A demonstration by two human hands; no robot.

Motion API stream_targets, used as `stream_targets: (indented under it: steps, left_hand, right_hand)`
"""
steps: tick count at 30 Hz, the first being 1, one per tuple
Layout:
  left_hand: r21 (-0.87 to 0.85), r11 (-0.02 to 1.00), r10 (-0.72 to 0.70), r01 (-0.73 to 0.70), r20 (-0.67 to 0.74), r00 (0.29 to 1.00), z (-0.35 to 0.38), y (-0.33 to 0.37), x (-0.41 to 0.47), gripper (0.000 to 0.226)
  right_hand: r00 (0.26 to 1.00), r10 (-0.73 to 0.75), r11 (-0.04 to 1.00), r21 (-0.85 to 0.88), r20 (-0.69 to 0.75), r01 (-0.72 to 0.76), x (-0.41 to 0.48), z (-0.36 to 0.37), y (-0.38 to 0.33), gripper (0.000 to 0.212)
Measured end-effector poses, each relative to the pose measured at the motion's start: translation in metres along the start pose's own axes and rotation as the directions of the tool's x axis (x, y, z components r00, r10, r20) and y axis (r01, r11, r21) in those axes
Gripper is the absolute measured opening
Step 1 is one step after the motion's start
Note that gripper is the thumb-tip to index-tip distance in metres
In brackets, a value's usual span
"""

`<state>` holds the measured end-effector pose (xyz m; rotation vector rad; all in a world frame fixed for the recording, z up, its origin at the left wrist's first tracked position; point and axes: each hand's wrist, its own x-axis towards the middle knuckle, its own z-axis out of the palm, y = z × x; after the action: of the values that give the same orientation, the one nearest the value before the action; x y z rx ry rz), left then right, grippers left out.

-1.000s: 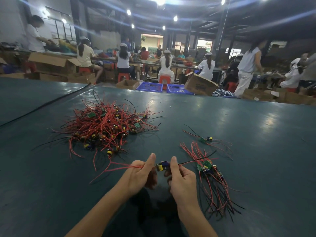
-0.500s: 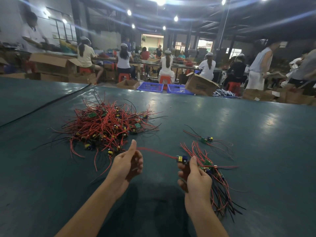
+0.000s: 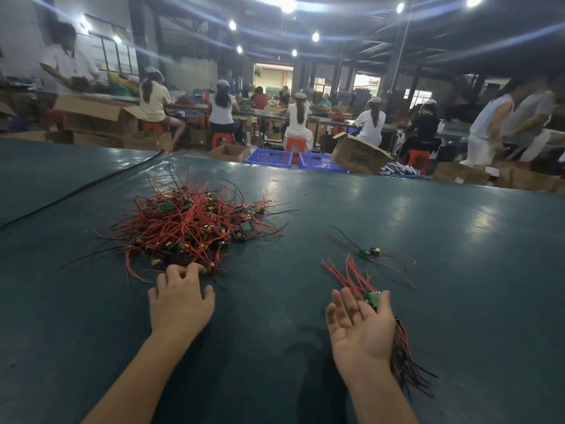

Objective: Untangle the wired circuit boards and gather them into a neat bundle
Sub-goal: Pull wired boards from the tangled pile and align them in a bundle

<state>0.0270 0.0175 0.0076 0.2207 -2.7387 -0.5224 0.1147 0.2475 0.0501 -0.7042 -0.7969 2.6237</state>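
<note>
While the left hand (image 3: 180, 304) reaches the tangled pile (image 3: 195, 228), the right hand (image 3: 362, 325) lies palm-up, fingers wide, against the bundle (image 3: 403, 356).
Fetching another board: left fingertips (image 3: 195, 268) touch the pile's near edge, pinch unclear; next, probably draw one free without dragging its neighbours.

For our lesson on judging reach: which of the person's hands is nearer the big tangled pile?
Left. The left hand has its fingers at the near edge of the pile; the right hand lies apart, by the bundle.
</note>
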Motion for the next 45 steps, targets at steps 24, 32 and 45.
stream_targets:
  steps: [24, 32, 45]
  left_hand:
    - [-0.545, 0.559, 0.641, -0.625, -0.195, 0.743, -0.009, 0.065, -0.051, 0.029]
    - [-0.625, 0.318, 0.771, -0.713, -0.267, 0.578, -0.012, 0.074, -0.064, 0.02]
    - [-0.266, 0.724, 0.571, -0.637, -0.288, 0.769, -0.016, 0.067, -0.055, 0.018]
  right_hand:
    - [0.968, 0.166, 0.801, -0.599, 0.187, -0.021, 0.003, 0.001, 0.028, 0.029]
    - [0.946, 0.179, 0.871, -0.49, 0.269, -0.026, 0.001, 0.0, 0.029, 0.017]
    - [0.963, -0.061, 0.881, -0.44, 0.264, 0.176, 0.003, 0.001, 0.027, 0.014]
